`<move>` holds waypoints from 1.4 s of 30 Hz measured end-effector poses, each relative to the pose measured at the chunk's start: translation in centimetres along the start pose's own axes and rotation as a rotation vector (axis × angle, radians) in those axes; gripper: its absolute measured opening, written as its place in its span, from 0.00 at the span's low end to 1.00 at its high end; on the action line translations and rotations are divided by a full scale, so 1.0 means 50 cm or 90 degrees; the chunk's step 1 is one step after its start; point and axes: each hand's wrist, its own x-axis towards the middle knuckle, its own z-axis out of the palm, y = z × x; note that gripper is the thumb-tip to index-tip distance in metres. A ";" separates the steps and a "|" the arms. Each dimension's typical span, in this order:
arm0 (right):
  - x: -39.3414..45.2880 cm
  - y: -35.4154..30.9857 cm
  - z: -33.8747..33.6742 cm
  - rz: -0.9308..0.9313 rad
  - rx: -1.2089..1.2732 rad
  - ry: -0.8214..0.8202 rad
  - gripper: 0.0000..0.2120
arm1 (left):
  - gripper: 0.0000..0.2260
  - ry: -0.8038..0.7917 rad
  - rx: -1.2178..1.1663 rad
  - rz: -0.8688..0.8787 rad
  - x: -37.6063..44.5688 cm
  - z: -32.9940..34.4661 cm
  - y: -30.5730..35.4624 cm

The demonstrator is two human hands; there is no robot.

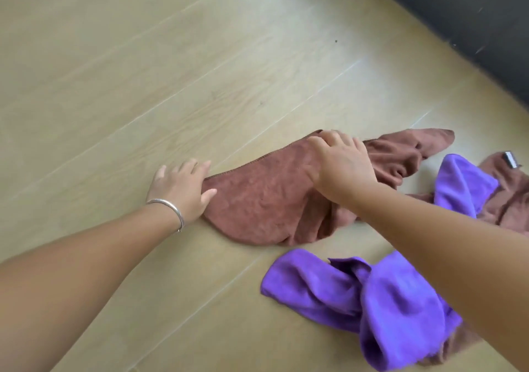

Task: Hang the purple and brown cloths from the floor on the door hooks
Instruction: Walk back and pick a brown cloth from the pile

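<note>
Pale wood floor [143, 71] carries a brown cloth [263, 200] near its right side; the left hand [183, 188] rests open on the cloth's left end, the right hand [340, 165] pinches its far edge. Purple cloth [372, 294] lies crumpled just beside.

a home interior: pale wood-plank floor [143, 71] strewn with soft brown and purple cloths [386, 300], dark wall [472, 14] alongside.

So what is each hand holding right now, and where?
Both hands are on the brown cloth: left hand at its left corner, right hand gripping its top edge.
</note>
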 end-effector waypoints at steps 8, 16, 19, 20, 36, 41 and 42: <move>0.165 0.045 0.032 -0.097 -0.085 -0.141 0.24 | 0.25 0.140 -0.116 0.046 0.038 0.063 -0.016; 0.084 0.004 -0.028 -0.035 -0.181 -0.108 0.12 | 0.06 0.017 -0.216 -0.119 -0.010 0.017 -0.015; 0.020 -0.011 -0.118 -0.047 -0.189 -0.109 0.11 | 0.03 0.006 -0.212 -0.135 -0.072 -0.042 -0.033; 0.003 -0.017 -0.155 -0.052 -0.190 -0.116 0.10 | 0.03 -0.001 -0.220 -0.141 -0.095 -0.068 -0.040; 0.015 -0.351 -0.860 -0.179 -0.214 -0.002 0.11 | 0.05 0.075 -0.228 -0.230 -0.393 -0.701 -0.398; 0.052 -0.493 -1.060 -0.227 -0.213 0.074 0.12 | 0.05 0.173 -0.228 -0.288 -0.478 -0.895 -0.545; 0.054 -0.522 -1.096 -0.234 -0.209 0.086 0.12 | 0.05 0.194 -0.230 -0.299 -0.499 -0.932 -0.573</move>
